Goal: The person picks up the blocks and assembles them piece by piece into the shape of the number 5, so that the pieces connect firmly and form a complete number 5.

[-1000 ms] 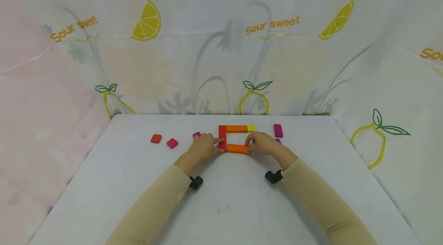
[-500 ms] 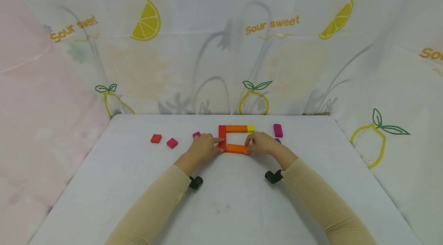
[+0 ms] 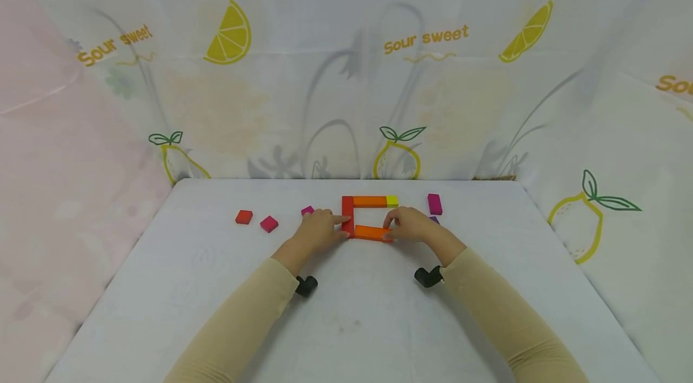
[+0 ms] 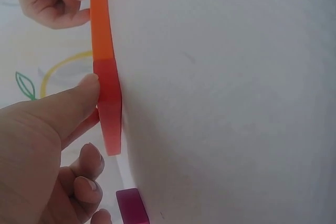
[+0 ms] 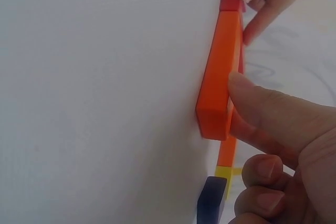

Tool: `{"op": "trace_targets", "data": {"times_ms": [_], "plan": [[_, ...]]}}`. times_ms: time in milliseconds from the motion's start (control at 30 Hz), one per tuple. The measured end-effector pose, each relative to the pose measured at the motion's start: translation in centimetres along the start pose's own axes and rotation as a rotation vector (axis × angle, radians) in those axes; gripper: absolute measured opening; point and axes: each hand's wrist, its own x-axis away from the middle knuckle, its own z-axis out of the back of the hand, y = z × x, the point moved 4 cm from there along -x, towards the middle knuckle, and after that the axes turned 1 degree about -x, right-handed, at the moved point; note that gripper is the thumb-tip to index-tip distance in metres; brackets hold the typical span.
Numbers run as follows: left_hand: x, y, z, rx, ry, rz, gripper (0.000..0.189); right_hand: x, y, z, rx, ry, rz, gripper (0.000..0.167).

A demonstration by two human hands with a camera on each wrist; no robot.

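A red bar-shaped block (image 3: 348, 208) lies lengthwise on the white table, with two orange bar-shaped blocks running right from its ends. My left hand (image 3: 318, 230) rests its extended forefinger and thumb on the red block near its front end; its other fingers are bent underneath. My right hand (image 3: 411, 224) pinches the right end of the nearer orange block (image 5: 216, 72) between thumb and forefinger. That block's left end meets the red one and it slants slightly toward me. At the back, the farther orange block (image 3: 370, 201) has a small yellow block (image 3: 392, 201) against its right end.
Left of the hands lie an orange-red block (image 3: 244, 217), a pink block (image 3: 269, 224) and a partly hidden magenta block (image 3: 307, 210). Beyond my right hand are an upright-angled magenta block (image 3: 435, 204) and a dark purple block (image 5: 212, 200). A lemon-print cloth (image 3: 325, 100) hangs behind the table.
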Motion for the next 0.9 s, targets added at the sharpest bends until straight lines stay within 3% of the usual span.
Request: {"op": "trace_targets", "data": {"times_ms": [900], "plan": [[0.09, -0.05, 0.16, 0.016, -0.006, 0.006, 0.052, 0.01, -0.03, -0.02, 0.005, 0.000, 0.009, 0.015]]}}
